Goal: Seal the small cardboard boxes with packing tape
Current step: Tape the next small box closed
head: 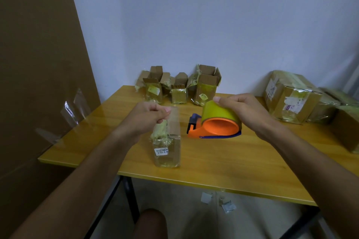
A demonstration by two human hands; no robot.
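Our left hand (153, 111) is pinched shut on the free end of a clear tape strip (173, 120), which runs down to the top of the small box (166, 148) standing on the yellow table (233, 163); our right hand (242, 110) is closed over the tape roll (220, 111) seated in the orange dispenser (213, 128), which sits just right of the box. The two hands are apart, one on each side of the box. The box is already heavily wrapped in glossy tape and carries a white barcode label (161, 151) on its near face. We judge the step in hand to be the laying of a strip over the box top. The next move likely calls for pressing the strip flat along the seam and, if it is still joined to the roll (we cannot tell), severing it at the blue cutter (194, 120). Open, unsealed boxes (180, 87) wait at the far edge; taped parcels (291, 99) lie to the right
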